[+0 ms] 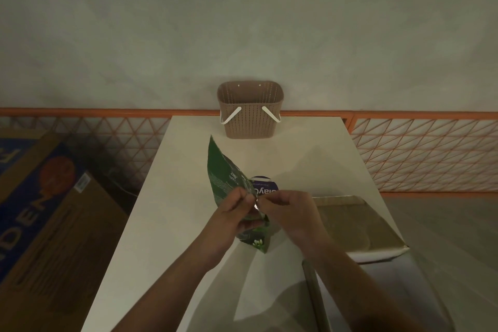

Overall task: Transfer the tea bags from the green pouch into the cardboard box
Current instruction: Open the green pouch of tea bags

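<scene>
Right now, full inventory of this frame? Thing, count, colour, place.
green pouch: 1, green with a purple-and-white label, mid-table, held up off the surface.
cardboard box: 1, brown with white edge, at the table's right edge.
basket: 1, tan with white handles, table's far end, against the wall.
table: 1, white, centre.
large carton: 1, brown and blue, on the floor to the left.
railing: orange lattice, behind the table.
hands: left and right, both pinching the pouch.
</scene>
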`<state>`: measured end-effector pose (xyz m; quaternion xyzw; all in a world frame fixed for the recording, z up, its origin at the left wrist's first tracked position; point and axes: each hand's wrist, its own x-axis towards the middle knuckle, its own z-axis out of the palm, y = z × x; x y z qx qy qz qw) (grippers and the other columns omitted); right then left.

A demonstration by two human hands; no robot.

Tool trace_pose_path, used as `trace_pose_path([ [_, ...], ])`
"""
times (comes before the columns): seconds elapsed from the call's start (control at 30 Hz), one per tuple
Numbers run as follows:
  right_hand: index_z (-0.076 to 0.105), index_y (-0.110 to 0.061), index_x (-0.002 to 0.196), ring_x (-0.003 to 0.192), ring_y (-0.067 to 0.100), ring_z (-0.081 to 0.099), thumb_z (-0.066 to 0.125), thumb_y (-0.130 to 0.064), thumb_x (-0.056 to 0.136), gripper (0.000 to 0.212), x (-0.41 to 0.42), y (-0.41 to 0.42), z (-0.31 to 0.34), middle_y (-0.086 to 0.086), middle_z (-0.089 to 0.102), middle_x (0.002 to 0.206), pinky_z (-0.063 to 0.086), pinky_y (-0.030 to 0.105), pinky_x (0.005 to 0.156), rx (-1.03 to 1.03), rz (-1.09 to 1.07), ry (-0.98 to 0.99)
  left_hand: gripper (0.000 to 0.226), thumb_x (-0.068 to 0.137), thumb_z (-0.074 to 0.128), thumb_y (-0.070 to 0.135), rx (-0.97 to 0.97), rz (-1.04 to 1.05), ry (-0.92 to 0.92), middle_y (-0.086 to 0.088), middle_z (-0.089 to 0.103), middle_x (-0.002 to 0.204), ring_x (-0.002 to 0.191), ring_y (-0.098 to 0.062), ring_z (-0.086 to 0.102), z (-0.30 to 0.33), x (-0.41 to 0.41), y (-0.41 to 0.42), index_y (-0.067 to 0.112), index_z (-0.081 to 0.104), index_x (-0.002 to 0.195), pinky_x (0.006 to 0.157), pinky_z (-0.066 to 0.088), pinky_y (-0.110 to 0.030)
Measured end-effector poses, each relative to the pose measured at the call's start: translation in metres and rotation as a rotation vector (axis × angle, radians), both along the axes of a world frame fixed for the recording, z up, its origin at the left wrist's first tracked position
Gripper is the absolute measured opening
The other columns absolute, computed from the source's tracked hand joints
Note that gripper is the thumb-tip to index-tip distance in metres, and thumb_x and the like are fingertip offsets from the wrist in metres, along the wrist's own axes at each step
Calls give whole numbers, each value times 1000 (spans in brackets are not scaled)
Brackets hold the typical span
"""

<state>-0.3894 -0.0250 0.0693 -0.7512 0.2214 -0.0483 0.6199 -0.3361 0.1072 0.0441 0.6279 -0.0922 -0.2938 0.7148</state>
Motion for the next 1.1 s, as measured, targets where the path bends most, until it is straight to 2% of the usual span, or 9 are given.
trace_pose_path([
  [0.07, 79, -17, 84, 54, -5, 62, 69, -16, 84, 10, -1, 2, -2, -9, 73, 66, 43, 9, 49, -4, -38, 12, 22, 105, 47, 13, -38, 4, 15, -4, 69, 85, 85, -16, 66, -3, -1, -2, 4, 50, 85, 82, 60, -33],
  [0.17, 79, -16, 84, 59, -1, 65, 68, -16, 83, 11, -1, 5, -4, -6, 74, 70, 48, 14, 54, 54, -78, 17, 20, 104, 48, 15, -83, 5, 32, -8, 70, 94, 90, -18, 67, -3, -2, -4, 3, 54, 89, 85, 60, -37],
  [0.33, 78, -15, 80, 56, -1, 62, 67, -14, 84, 12, -2, 8, -6, -7, 71, 65, 48, 18, 57, 133, -97, 22, 20, 105, 44, 13, -117, 0, 44, -3, 72, 92, 86, -10, 69, -4, -4, -4, 3, 56, 92, 87, 61, -39],
  [0.5, 78, -16, 81, 56, -2, 62, 67, -16, 84, 12, -3, 9, -6, -7, 72, 67, 46, 13, 54, 103, -119, 15, 21, 103, 46, 16, -142, 33, 54, -15, 70, 105, 101, -20, 69, -8, -6, -7, -1, 56, 98, 85, 60, -36],
  [0.6, 78, -12, 80, 52, -3, 60, 67, -12, 83, 12, -3, 9, -4, -6, 71, 63, 45, 12, 50, 150, -143, -1, 20, 103, 45, 16, -153, 33, 51, -18, 67, 106, 101, -22, 68, -11, -7, -8, 0, 55, 96, 89, 59, -39],
  [0.77, 78, -12, 82, 55, 1, 63, 67, -13, 85, 12, -5, 8, -1, -2, 73, 68, 46, 13, 51, 201, -118, 18, 26, 94, 53, 25, -157, 27, 53, -20, 66, 106, 101, -24, 66, -9, -7, -7, 0, 55, 96, 93, 59, -44],
  [0.87, 79, -15, 86, 58, -3, 65, 67, -18, 87, 12, -7, 4, -3, -8, 73, 69, 46, 11, 53, 65, -70, -2, 20, 104, 46, 15, -117, 26, 19, -17, 70, 107, 98, -21, 71, -7, -5, -6, -1, 57, 97, 85, 61, -36],
  [0.97, 79, -22, 92, 68, -1, 69, 72, -30, 84, 13, -9, -2, -4, -13, 75, 76, 51, 15, 61, -116, -6, 4, 20, 106, 44, 12, -68, 0, -13, -10, 73, 105, 98, -18, 72, -2, -1, -4, 2, 54, 92, 79, 60, -29],
  [1.1, 79, -27, 91, 71, 2, 70, 73, -32, 80, 13, -10, -4, -6, -17, 74, 75, 59, 33, 77, -230, 16, -2, 21, 106, 43, 12, 7, -51, -49, -12, 69, 106, 94, -12, 71, -2, 0, -3, 3, 49, 88, 80, 60, -29],
])
